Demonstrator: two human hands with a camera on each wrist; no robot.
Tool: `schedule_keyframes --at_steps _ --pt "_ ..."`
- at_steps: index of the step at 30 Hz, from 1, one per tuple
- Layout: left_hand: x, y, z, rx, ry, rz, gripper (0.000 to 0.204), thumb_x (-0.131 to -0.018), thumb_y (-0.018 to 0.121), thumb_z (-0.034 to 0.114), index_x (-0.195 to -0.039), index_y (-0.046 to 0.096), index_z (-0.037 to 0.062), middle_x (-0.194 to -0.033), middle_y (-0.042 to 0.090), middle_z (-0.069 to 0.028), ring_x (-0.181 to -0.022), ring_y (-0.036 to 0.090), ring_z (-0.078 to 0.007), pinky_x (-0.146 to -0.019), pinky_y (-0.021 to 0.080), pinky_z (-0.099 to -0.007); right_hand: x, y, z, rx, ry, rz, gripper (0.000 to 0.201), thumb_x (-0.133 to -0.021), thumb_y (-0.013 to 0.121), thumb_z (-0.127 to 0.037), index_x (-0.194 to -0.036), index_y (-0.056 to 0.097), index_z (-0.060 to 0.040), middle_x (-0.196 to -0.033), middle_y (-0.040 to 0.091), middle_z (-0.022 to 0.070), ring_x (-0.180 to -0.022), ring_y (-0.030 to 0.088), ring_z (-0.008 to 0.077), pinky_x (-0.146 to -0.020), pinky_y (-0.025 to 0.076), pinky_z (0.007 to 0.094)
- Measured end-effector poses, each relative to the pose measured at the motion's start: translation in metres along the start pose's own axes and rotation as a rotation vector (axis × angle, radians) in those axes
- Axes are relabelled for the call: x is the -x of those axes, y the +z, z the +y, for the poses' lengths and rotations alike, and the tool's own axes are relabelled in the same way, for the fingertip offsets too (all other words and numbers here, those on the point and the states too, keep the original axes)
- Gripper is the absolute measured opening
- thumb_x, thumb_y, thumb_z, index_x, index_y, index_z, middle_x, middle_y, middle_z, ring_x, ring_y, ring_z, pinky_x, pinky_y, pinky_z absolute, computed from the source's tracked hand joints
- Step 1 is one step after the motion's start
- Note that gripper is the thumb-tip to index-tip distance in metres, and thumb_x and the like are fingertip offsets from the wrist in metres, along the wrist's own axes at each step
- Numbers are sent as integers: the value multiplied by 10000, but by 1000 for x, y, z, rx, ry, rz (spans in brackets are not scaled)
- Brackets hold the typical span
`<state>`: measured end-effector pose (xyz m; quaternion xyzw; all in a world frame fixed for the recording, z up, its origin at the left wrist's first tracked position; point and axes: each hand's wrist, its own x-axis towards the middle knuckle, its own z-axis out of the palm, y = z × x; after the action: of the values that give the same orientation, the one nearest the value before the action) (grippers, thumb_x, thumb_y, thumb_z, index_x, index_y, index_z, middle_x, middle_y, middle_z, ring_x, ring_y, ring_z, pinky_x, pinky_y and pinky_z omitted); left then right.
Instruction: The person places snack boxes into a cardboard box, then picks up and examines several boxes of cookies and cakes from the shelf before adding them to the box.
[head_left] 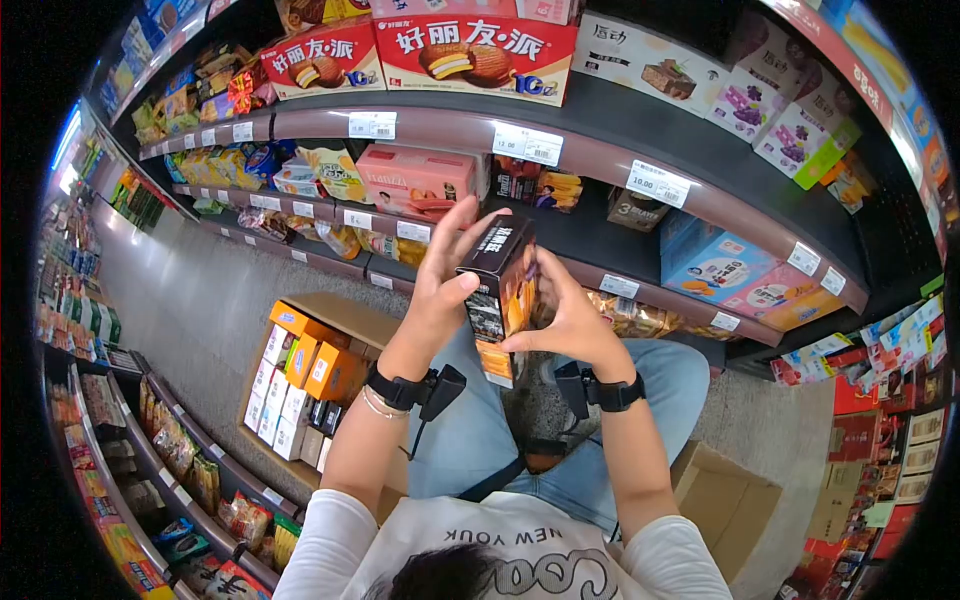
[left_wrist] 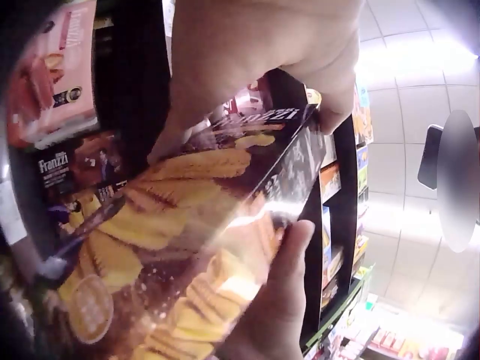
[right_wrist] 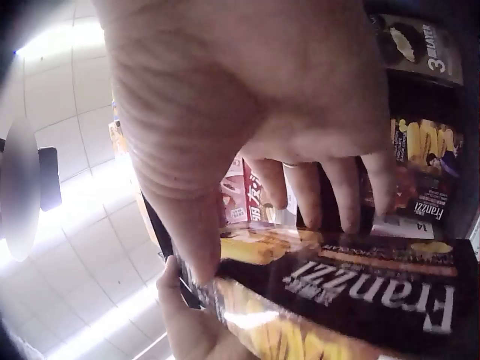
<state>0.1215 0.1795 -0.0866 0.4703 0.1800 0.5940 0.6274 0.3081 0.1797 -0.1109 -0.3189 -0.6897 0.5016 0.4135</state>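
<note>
A dark Franzzi cookie box (head_left: 508, 290), printed with yellow sandwich cookies, is held tilted in front of the chest above the lap. My left hand (head_left: 440, 280) holds it near its black end, the thumb at the edge and the fingers on the far side. From the other side my right hand (head_left: 580, 315) grips the box, its thumb across one face and its fingers along another. Close up in the right wrist view, the right hand (right_wrist: 247, 105) spans the box (right_wrist: 345, 289). The left hand (left_wrist: 262, 37) straddles the box's end in the left wrist view.
Shelves of snacks with price tags (head_left: 527, 143) stand ahead, including similar dark Franzzi boxes (right_wrist: 427, 165) and a pink box (head_left: 415, 180). An opened carton (head_left: 345, 325) of small orange and white boxes sits on the floor at left. Another carton (head_left: 725, 500) lies at right.
</note>
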Motion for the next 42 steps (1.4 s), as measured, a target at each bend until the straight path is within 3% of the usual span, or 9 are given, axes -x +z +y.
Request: schedule_keyframes --at_steps 2,4,5,7,12,14,20,32,42 --pt "4 6 -4 -53 16 -18 682 -873 601 268 -1416 263 31 -1406 372 -215 -1266 420 -257 -1046 341 -353 2 4 -3 -3 66 44 971 -550 895 -290 -1318 372 -8 -1281 483 164 -1226 437 224 -1017 355 359" --pt "8 7 -11 -184 2 -12 584 -926 548 274 -1393 309 16 -1395 400 -200 -1259 427 -238 -1045 337 -344 4 10 -4 -10 -41 205 845 -576 883 -266 -1242 431 -10 -1165 558 135 -1097 533 209 -923 431 337" --pt "11 9 -10 -232 -5 -3 482 -974 475 280 -1354 373 2 -1335 471 -143 -1217 449 -186 -1030 344 -322 7 11 5 -55 -12 239 819 -589 877 -254 -1235 439 -8 -1140 573 132 -1068 552 206 -903 445 329" --pt "16 10 -10 -246 -80 77 475 -975 479 280 -1348 384 2 -1297 491 -107 -1182 463 -163 -1013 355 -308 12 13 11 -185 5 295 694 -669 834 -195 -1217 459 3 -1059 615 123 -977 602 185 -846 484 312" --pt "30 21 -34 -487 -129 204 490 -956 531 250 -1344 382 -9 -1243 509 -70 -1122 484 -136 -974 379 -284 27 8 6 14 47 471 624 -738 780 -160 -1247 459 7 -1082 611 138 -945 610 170 -779 517 307" --pt "28 16 -47 -407 -86 222 490 -949 546 231 -1339 375 -10 -1235 512 -75 -1109 487 -130 -963 385 -284 35 7 -2 3 103 497 619 -745 769 -146 -1263 464 0 -1088 609 133 -934 609 166 -752 523 299" --pt "18 21 -58 -270 -124 326 414 -961 522 249 -1279 419 6 -1188 528 -65 -1064 501 -122 -930 404 -275 49 -7 -11 21 67 390 582 -759 728 -92 -1289 492 -35 -1106 605 104 -922 603 157 -730 523 285" --pt "17 24 -56 -259 -140 296 394 -968 506 273 -1260 431 20 -1164 535 -60 -1067 501 -117 -934 395 -266 54 -9 -6 -3 95 394 556 -775 705 -68 -1290 496 -41 -1139 596 109 -931 600 151 -727 521 275" --pt "63 5 32 -293 17 382 494 -876 651 141 -1290 417 8 -1196 541 -66 -1106 504 -139 -971 378 -293 16 44 -36 -30 -50 216 606 -768 724 -88 -1302 460 22 -1236 555 165 -997 604 204 -773 541 302"
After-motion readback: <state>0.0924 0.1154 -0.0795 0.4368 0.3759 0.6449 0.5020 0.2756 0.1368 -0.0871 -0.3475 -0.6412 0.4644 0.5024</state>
